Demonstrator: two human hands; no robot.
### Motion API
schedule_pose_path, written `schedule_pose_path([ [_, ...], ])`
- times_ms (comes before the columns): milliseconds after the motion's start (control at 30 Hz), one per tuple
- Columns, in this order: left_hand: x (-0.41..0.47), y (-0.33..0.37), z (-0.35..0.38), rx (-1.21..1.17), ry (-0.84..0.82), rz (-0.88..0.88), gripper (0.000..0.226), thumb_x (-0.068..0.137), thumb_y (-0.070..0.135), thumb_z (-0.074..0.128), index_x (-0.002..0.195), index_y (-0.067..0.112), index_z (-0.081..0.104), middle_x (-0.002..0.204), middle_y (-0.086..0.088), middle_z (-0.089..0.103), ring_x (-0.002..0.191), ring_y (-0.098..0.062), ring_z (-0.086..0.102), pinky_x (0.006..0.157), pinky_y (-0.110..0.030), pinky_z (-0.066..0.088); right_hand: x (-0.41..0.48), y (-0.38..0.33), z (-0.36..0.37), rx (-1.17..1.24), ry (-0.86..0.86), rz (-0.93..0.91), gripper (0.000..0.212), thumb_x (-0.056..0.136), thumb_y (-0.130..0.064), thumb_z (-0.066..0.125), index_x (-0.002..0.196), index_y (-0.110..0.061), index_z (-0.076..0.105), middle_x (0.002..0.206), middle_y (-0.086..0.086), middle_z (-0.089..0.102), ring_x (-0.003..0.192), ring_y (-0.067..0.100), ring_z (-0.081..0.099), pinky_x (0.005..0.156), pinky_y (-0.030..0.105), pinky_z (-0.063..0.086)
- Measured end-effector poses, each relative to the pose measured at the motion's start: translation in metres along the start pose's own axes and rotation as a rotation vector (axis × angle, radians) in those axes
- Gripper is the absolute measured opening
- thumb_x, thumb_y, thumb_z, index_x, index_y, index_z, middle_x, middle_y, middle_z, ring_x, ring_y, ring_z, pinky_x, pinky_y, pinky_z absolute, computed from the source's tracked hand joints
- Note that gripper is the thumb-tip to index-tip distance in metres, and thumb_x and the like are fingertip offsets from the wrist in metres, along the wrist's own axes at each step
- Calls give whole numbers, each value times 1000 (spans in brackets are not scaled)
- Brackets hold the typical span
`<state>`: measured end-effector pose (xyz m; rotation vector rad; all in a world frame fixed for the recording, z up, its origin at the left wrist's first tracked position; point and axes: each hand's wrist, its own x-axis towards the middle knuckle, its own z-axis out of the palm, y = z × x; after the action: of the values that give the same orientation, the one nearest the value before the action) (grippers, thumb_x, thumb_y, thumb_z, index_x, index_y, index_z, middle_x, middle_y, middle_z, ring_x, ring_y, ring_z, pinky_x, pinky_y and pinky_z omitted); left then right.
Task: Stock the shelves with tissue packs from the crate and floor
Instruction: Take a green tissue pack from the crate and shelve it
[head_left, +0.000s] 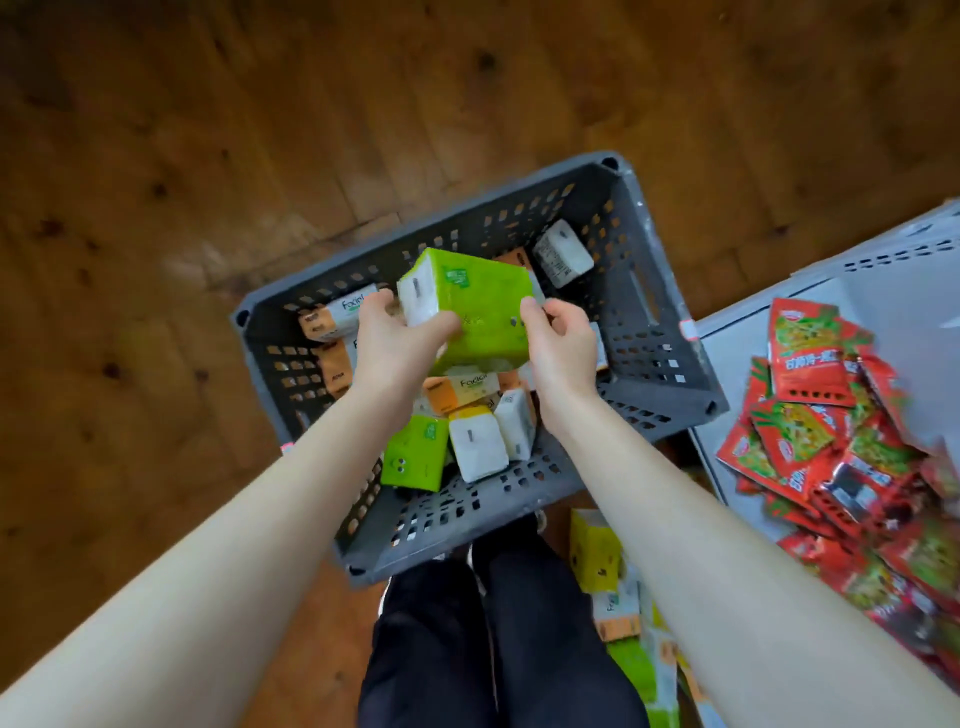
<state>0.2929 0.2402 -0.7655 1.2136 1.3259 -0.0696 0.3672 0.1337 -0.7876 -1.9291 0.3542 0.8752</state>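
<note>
Over the grey slotted plastic crate (644, 332) mid-frame, lifting a lime-green wrapped tissue pack (478, 306) gripped by left hand (387, 348) and right hand (563, 348); next, likely carrying it onto the grey shelf (737, 374) at right.

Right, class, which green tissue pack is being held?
The raised green pack over the crate, gripped by the left hand and right hand. A loose green pack lies inside the crate's near corner.
</note>
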Motion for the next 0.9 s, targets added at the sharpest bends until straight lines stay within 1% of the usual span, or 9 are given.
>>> schedule_pose_path([
  [100, -44, 34, -24, -86, -115, -10, 77, 63, 25, 71, 133, 11, 42, 118, -7, 62, 102, -25, 63, 87, -47, 53, -38, -38, -31, 114, -77, 119, 41, 93, -38, 51, 128, -17, 49, 134, 4, 51, 118, 20, 50, 94, 35, 41],
  [167, -73, 56, -36, -139, -214, 15, 45, 73, 16, 65, 116, 8, 56, 109, -8, 67, 95, -24, 66, 80, -40, 56, -66, -63, -48, 256, -218, 207, 34, 92, -42, 51, 119, -21, 55, 123, 5, 60, 107, 23, 57, 89, 39, 46],
  [233, -103, 79, -47, -175, -287, 41, 19, 78, 8, 57, 97, 10, 61, 100, -6, 68, 90, -23, 64, 76, -36, 52, -95, -86, -61, 250, -255, 163, 32, 89, -46, 53, 113, -25, 57, 123, 3, 61, 111, 24, 57, 95, 45, 45],
  [333, -143, 115, -60, -198, -342, 60, 10, 87, 8, 52, 85, 16, 58, 93, -1, 65, 92, -23, 60, 83, -39, 48, -138, -116, -79, 235, -194, 33, 23, 85, -45, 60, 103, -30, 61, 129, 3, 58, 121, 26, 51, 105, 53, 37],
  [367, -155, 127, -65, -217, -348, 62, 5, 89, 14, 54, 88, 16, 58, 96, -1, 65, 95, -22, 61, 87, -42, 48, -153, -126, -86, 254, -171, -2, 18, 86, -42, 61, 100, -31, 62, 127, 3, 59, 121, 26, 52, 105, 53, 38],
  [433, -177, 148, -72, -195, -364, 91, 29, 89, 33, 58, 110, 13, 57, 113, -8, 64, 104, -25, 62, 88, -45, 53, -183, -146, -99, 299, -140, -62, 13, 87, -36, 61, 97, -27, 64, 120, 5, 64, 115, 24, 57, 102, 49, 42],
  [567, -221, 183, -77, -152, -442, 214, 54, 81, 45, 63, 128, 21, 49, 125, -6, 60, 106, -24, 64, 69, -37, 57, -238, -178, -130, 367, -84, -171, 9, 89, -27, 59, 94, -23, 65, 101, 1, 69, 100, 19, 63, 81, 32, 51],
  [767, -288, 224, -67, -149, -549, 299, 34, 90, 31, 56, 123, 25, 53, 120, -4, 62, 107, -25, 63, 77, -40, 55, -303, -213, -181, 445, 5, -251, 9, 89, -25, 59, 93, -20, 66, 90, 1, 70, 83, 15, 64, 73, 31, 49],
  [900, -335, 250, -50, -136, -619, 373, 21, 92, 26, 53, 113, 27, 55, 112, -2, 63, 105, -25, 62, 83, -44, 54, -341, -228, -219, 506, 52, -297, 7, 88, -22, 59, 92, -20, 65, 91, 3, 68, 87, 21, 62, 80, 39, 47],
])
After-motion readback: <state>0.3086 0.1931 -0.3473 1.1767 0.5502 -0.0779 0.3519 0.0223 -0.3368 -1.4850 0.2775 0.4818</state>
